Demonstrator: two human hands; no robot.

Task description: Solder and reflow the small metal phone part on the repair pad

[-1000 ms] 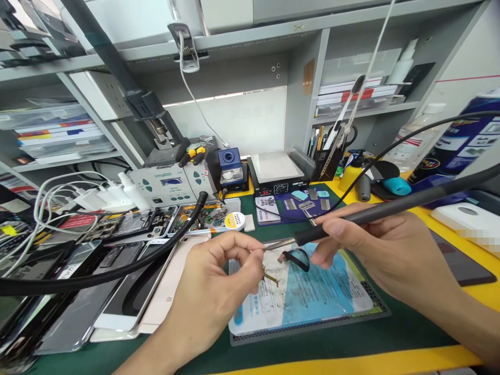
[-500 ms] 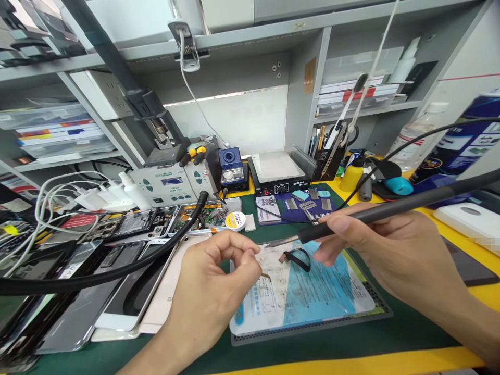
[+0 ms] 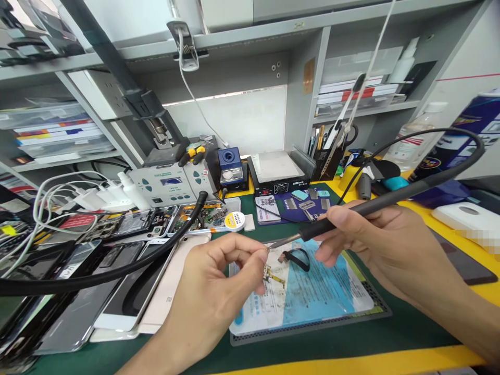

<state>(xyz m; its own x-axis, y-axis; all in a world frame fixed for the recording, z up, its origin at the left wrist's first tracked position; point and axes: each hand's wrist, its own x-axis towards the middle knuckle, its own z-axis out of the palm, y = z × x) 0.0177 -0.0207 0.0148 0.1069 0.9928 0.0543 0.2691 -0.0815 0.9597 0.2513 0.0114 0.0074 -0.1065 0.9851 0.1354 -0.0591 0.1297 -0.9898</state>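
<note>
While your left hand (image 3: 222, 281) pinches a small gold-coloured flex part (image 3: 276, 279) between thumb and forefinger, most of the piece is hidden behind your fingers; its free end juts out above the white-and-blue pad (image 3: 324, 294).

Your right hand (image 3: 385, 242): closed around a black-handled tool (image 3: 394, 196), metal tip at your left fingertips; you cannot tell whether tip meets part.

Black looped strip (image 3: 300, 259): one, on the pad, between your hands.

Blue can (image 3: 484, 127): cut off at the right edge. Pale gold phone (image 3: 172, 276): partly covered by your left hand and a thick black hose (image 3: 117, 271).

Containers: shallow tray (image 3: 239, 211), holding a green circuit board (image 3: 205, 214); black pen holder (image 3: 326, 162), upright, with pens and a white-handled brush (image 3: 344, 114); round tub (image 3: 235, 221), lidded, contents hidden.

Writing: "mi" mark on the pale gold phone; characters on the tub's yellow-and-white lid and on the pad, too small to read.

Worktop (image 3: 203, 357): green surface, yellow edge.
</note>
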